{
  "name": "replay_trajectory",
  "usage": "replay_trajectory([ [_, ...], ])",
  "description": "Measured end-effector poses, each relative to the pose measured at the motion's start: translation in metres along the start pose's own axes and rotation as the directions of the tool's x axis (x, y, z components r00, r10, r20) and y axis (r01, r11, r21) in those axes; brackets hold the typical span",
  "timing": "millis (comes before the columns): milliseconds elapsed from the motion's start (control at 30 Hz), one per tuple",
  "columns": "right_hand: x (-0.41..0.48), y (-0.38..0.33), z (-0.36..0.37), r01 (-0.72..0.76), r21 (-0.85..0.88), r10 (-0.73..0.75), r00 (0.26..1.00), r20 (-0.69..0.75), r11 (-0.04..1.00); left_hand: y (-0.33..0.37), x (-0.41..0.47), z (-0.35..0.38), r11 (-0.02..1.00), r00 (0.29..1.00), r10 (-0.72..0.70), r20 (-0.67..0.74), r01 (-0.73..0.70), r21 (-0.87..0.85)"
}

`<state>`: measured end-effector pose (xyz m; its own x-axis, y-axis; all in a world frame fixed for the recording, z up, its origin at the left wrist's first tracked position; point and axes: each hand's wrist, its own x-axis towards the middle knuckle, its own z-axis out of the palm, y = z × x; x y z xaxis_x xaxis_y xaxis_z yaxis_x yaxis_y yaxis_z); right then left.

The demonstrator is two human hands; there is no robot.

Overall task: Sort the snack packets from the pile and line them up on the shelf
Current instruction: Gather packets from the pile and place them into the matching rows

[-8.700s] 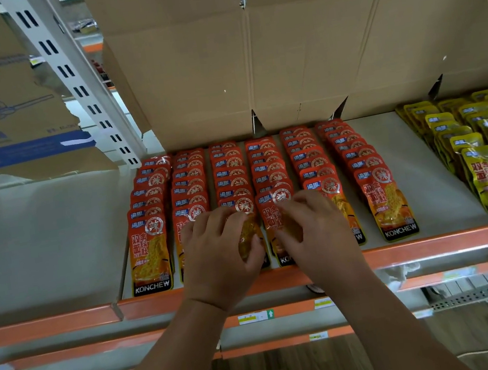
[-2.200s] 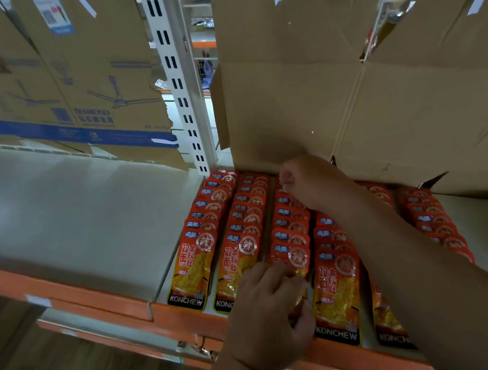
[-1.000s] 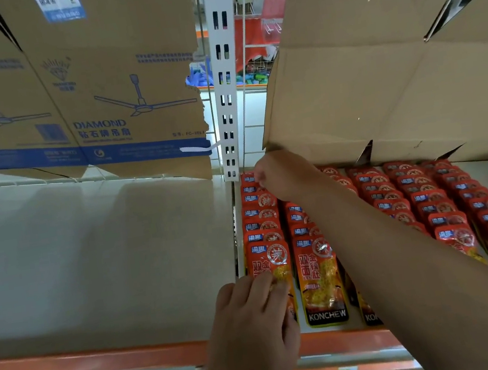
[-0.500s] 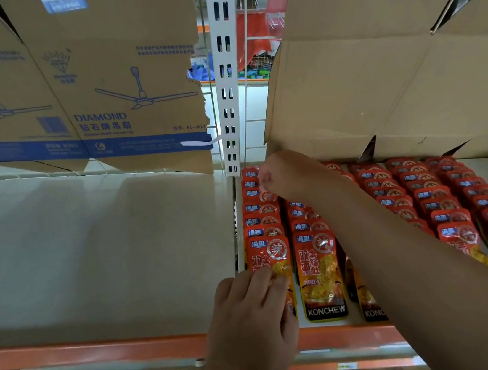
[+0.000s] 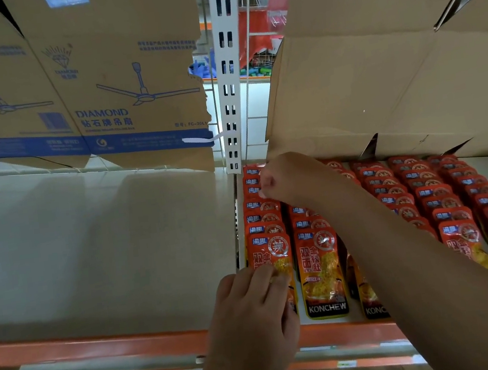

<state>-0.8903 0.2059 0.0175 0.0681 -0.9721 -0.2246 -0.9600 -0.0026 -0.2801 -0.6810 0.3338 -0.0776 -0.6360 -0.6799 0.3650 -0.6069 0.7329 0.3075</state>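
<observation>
Left grip (image 5: 251, 317) on front packet (image 5: 268, 250), beside KONCHEW packet (image 5: 320, 271)

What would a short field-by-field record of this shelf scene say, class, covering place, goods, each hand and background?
Place: grey shelf with orange front edge
Goods: red snack packets in overlapping rows, front to back
Left hand: fingers laid flat on the front packet of the leftmost row
Right hand: fingers curled at the back of that row; grip unclear
Background: ceiling-fan box at left, plain cardboard boxes at right, white slotted post between
</observation>
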Motion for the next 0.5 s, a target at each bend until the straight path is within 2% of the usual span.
replay_trajectory([
  [300, -0.0027, -0.0022, 0.0024, 0.012, -0.086, -0.011, 1.000, 0.013, 0.996, 0.0001, 0.0000, -0.0004, 1.000, 1.000, -0.002, -0.004, 0.002, -0.009],
  [500, -0.0063, -0.0033, 0.0000, 0.025, -0.085, -0.023, 0.999, 0.031, 0.996, 0.0010, 0.0001, -0.0004, 1.000, 1.000, -0.013, 0.002, 0.013, -0.022],
])
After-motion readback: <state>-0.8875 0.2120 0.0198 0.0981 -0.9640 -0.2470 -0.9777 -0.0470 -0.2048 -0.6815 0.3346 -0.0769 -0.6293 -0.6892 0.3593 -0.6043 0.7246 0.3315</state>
